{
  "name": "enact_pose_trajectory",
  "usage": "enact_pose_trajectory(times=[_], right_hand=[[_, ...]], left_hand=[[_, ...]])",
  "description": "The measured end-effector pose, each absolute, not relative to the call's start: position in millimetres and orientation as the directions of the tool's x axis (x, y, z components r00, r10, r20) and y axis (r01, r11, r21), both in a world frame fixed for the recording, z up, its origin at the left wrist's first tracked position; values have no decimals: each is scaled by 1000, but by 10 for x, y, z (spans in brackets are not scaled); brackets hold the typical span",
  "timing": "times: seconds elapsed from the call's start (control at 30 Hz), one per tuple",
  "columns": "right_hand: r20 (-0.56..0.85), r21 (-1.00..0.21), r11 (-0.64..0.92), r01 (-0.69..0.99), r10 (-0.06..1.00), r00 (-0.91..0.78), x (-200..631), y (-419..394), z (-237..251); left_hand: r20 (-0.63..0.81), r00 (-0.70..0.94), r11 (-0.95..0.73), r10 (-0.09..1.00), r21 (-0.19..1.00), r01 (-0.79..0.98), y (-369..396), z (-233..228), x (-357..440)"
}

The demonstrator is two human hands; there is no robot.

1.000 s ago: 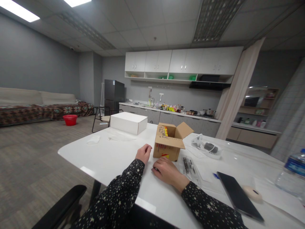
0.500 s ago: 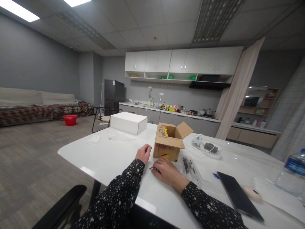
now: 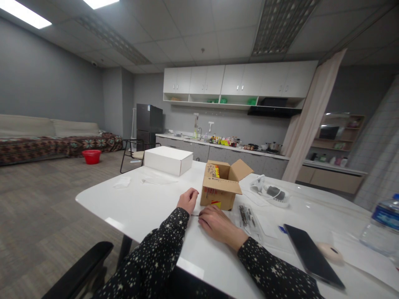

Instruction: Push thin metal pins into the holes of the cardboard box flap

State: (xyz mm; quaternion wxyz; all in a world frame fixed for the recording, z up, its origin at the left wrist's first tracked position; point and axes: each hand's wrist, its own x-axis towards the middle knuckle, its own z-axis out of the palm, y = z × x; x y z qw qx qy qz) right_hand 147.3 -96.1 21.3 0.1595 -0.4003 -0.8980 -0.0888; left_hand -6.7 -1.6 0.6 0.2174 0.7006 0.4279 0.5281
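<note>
My left hand (image 3: 187,199) rests on the white table (image 3: 146,207) with its fingers curled, just left of an open brown cardboard box (image 3: 222,185). My right hand (image 3: 218,223) lies in front of the box, its fingertips pinching a small thin dark part (image 3: 195,215) that points toward the left hand. A clear bag of small dark parts (image 3: 247,216) lies just right of my right hand. Both sleeves are black with white stars.
A closed white box (image 3: 168,160) stands at the table's far side. Right of the cardboard box lie a white tray with a cable (image 3: 272,193), a dark tablet (image 3: 313,255), a beige mouse (image 3: 329,251) and a water bottle (image 3: 382,228). A black chair arm (image 3: 79,270) is at lower left.
My right hand has shifted slightly up and left toward the left hand, and the thin dark part now sticks out from its fingertips. The left hand has stayed put.
</note>
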Motion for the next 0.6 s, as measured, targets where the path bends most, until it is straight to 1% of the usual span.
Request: enact_pose_trajectory(times=[0.23,0.5,0.6], right_hand=[[392,18,671,742,677,-622,1466,-935,176],[401,-81,617,782,739,-542,1425,-855,116],[395,-87,594,800,757,-520,1406,-857,113]], left_hand=[[553,85,-541,829,754,372,-3,3,-70],[557,83,-546,826,757,359,3,-8,-80],[564,84,-551,822,748,370,9,-11,-78]])
